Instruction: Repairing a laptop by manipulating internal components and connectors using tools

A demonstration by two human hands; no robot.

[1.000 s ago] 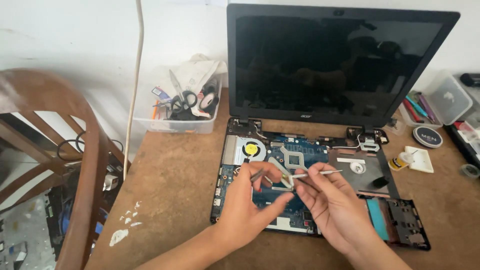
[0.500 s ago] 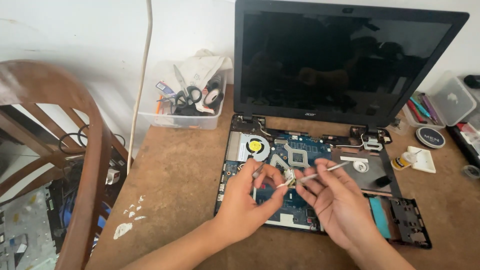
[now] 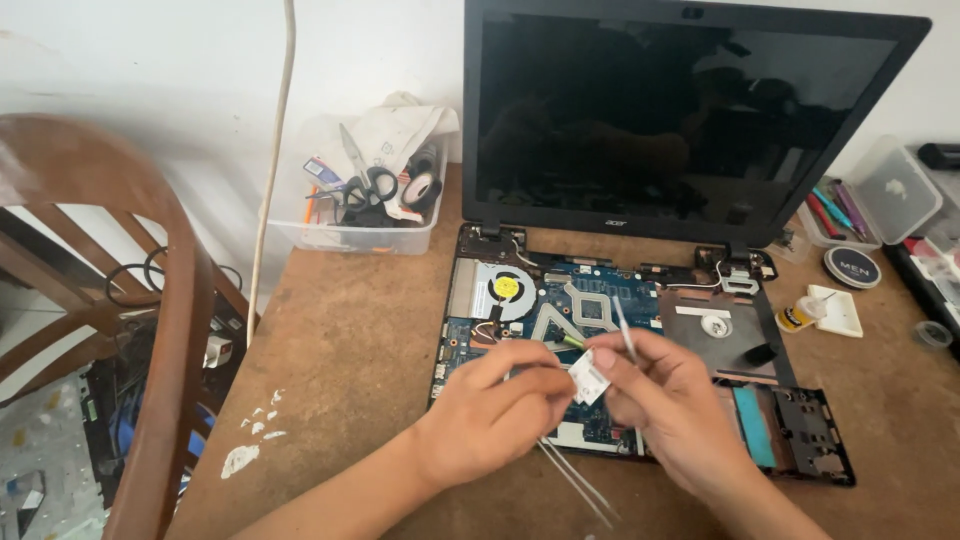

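An opened laptop (image 3: 640, 330) lies on a brown table (image 3: 340, 350), its circuit board and fan (image 3: 506, 288) exposed. Above the board, the left hand (image 3: 495, 415) is curled, fingertips pinching a small white card (image 3: 590, 378). The right hand (image 3: 670, 400) grips the card's other edge and a thin metal tool (image 3: 622, 328), just beside.

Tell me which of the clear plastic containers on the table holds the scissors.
The clear tub at the table's back left, beside the open laptop. Black-handled scissors and tape rolls stick out of it; the lidded box on the right shows pens instead.
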